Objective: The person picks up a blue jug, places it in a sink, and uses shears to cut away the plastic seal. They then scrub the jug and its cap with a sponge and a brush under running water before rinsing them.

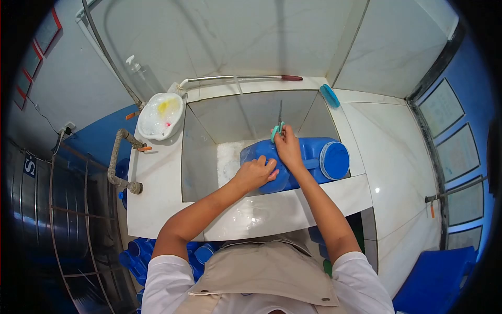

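Note:
A blue water jug [324,152] with a round blue cap lies on its side across the front of the tiled sink, its cap pointing right. My right hand [288,150] is closed around the teal handles of a pair of scissors [279,125], whose blades point up and away from me above the jug. Against the jug's left part rests my left hand [256,172], with its fingers curled in. Whether something small is between those fingers is hidden.
The tiled sink [206,141] has a white basin [161,116] with suds at its left corner and a blue brush [330,96] at its right. A metal rod with a red handle [291,78] lies along the back ledge. Pipes with a valve [119,157] stand left; several blue jugs sit below.

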### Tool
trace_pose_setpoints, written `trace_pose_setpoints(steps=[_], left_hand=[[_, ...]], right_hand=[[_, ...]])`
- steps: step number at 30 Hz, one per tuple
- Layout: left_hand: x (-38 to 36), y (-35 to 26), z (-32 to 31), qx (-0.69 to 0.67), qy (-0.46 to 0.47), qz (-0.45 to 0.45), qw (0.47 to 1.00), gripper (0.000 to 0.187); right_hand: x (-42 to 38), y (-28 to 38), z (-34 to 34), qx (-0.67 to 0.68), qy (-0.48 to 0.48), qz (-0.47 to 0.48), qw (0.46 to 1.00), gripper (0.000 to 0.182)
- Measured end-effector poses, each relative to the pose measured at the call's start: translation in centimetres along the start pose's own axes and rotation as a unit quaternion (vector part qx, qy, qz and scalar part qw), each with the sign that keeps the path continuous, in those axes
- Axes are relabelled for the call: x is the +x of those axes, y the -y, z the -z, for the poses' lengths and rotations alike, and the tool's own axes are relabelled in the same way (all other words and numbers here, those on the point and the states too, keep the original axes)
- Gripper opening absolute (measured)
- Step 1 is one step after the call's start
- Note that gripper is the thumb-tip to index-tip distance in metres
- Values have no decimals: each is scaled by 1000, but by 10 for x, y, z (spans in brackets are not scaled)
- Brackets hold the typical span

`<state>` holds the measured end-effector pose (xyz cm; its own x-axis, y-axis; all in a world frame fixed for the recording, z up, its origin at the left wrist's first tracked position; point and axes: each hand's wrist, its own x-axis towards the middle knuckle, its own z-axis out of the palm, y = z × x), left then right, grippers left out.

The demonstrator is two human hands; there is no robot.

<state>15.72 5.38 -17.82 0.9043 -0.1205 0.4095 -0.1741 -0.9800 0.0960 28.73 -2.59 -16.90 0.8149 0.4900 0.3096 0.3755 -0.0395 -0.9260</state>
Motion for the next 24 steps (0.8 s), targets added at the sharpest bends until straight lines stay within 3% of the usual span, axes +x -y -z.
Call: trace_pose_setpoints(steps=[3, 5, 6, 8, 12, 14, 15, 17, 18, 22, 24], left_hand=[[5, -12, 1, 13, -42, 47, 998, 29], [9, -21, 0, 8, -38, 159, 986, 26], [12, -27, 0, 9, -38, 160, 986, 26], [16, -35, 1, 3, -22, 286, 958, 26], [15, -37, -8, 7, -25, 342, 939, 33], [12, -29, 2, 5, 37, 239, 970, 30], [11, -23, 7, 6, 34, 236, 971, 30], [8, -8, 16, -9, -10, -68, 998, 27], [8, -1, 17, 20, 29, -70, 997, 25], [16, 1, 9, 29, 38, -91, 995, 25], [17, -8, 6, 58, 41, -23, 997, 27]], right_hand=[[0, 1, 3, -7, -3, -22, 1000, 20], [2, -4, 3, 1, -11, -25, 1000, 20], [2, -4, 3, 7, -16, -26, 1000, 20], [1, -5, 5, -2, -16, -22, 1000, 21], [1, -9, 1, 40, -43, -7, 998, 23], [0, -5, 6, 27, -31, -12, 999, 24], [0, -3, 8, 15, -19, -17, 1000, 24], [0, -2, 8, 19, -20, -12, 1000, 24], [0, -2, 6, 16, -22, -16, 1000, 23], [0, -5, 12, -37, -16, -30, 999, 23], [1, -7, 14, -7, -24, -29, 999, 23]])
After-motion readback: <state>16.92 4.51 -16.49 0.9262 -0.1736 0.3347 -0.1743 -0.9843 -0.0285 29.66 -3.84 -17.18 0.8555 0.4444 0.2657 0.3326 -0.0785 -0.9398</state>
